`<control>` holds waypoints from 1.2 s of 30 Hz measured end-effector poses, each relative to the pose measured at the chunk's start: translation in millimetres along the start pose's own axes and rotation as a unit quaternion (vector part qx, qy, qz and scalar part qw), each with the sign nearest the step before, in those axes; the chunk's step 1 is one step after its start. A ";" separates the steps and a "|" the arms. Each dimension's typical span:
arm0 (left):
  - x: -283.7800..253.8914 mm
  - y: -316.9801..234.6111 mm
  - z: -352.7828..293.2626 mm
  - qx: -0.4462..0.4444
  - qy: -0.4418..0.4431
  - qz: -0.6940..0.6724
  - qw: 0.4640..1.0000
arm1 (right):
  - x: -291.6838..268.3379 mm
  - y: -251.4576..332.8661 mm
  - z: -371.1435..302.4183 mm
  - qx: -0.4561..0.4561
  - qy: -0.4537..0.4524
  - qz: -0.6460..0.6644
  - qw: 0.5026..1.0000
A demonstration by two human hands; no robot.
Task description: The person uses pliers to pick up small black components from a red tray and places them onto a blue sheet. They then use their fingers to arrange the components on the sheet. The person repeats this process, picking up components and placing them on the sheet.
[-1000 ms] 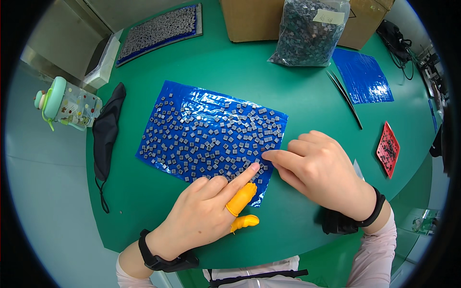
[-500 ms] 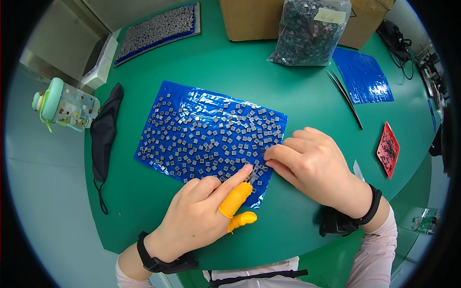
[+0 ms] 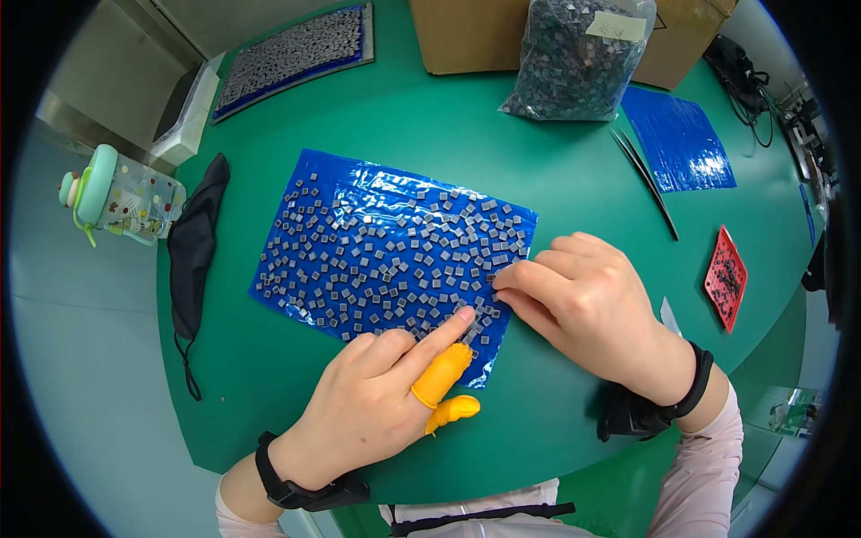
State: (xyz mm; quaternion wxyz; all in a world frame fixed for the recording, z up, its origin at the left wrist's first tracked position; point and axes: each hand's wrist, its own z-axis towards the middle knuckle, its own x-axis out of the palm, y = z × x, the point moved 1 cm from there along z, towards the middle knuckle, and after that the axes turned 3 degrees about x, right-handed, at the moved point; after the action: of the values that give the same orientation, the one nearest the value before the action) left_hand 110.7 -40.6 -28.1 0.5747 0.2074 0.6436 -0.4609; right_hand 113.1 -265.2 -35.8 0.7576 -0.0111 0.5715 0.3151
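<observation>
The blue sheet (image 3: 386, 251) lay mid-table, strewn with small grey squares (image 3: 395, 255). At its near right corner, the left hand (image 3: 377, 403) stretched its forefinger onto the squares, two fingers in orange cots; the right hand (image 3: 583, 300) pressed bunched fingertips on the sheet's right edge.

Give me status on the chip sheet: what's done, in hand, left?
Done: the blue sheet is mostly covered with small grey squares. In hand: left hand and right hand work its near-right corner. Left: a full bag of squares and an empty blue sheet.
</observation>
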 end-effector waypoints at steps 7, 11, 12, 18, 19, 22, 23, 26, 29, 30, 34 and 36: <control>0.1 0.0 -0.5 0.006 -0.002 -0.020 1.000 | -6.4 4.8 -2.2 0.015 0.020 0.006 1.000; 0.2 -0.8 0.5 0.015 0.013 -0.043 0.999 | -8.0 5.7 -3.3 0.019 0.037 0.011 0.999; 0.5 -0.8 0.3 0.015 0.014 -0.043 0.999 | -8.0 5.9 -3.4 0.018 0.037 0.014 0.999; 0.9 -1.6 1.2 0.044 0.002 -0.018 0.999 | -10.4 8.1 -3.8 0.014 0.050 0.023 0.998; 0.7 -1.8 1.3 0.045 0.001 -0.018 0.999 | -10.6 8.3 -3.5 0.013 0.052 0.023 0.998; 0.7 -2.4 0.7 0.050 -0.006 -0.019 0.999 | -11.6 8.9 -3.5 0.014 0.054 0.021 0.998; 0.6 -2.5 0.5 0.051 -0.008 -0.020 0.998 | -11.7 9.0 -3.6 0.015 0.054 0.020 0.998; -0.3 -2.4 1.3 0.054 0.003 -0.025 0.998 | -11.5 8.5 -5.5 0.023 0.031 0.011 0.999; -0.4 -2.8 -1.8 0.038 0.009 -0.046 0.998 | -12.2 9.1 -4.9 0.027 0.042 0.005 0.999; -0.3 -3.2 -2.9 0.035 0.005 -0.046 0.998 | -12.0 9.1 -5.2 0.026 0.042 0.005 0.999; 0.1 -2.6 -4.0 0.049 -0.008 -0.034 0.998 | -12.9 10.5 -5.4 0.022 0.055 0.004 0.998; 0.2 -2.0 -4.0 0.060 -0.011 -0.030 0.998 | -13.0 11.1 -5.7 0.020 0.060 0.006 0.998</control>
State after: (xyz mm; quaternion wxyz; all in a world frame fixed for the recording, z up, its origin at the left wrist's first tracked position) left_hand 106.8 -38.4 -27.9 0.5542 0.2174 0.6144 -0.5178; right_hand 100.8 -264.4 -22.6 0.7201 -0.0119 0.6222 0.3070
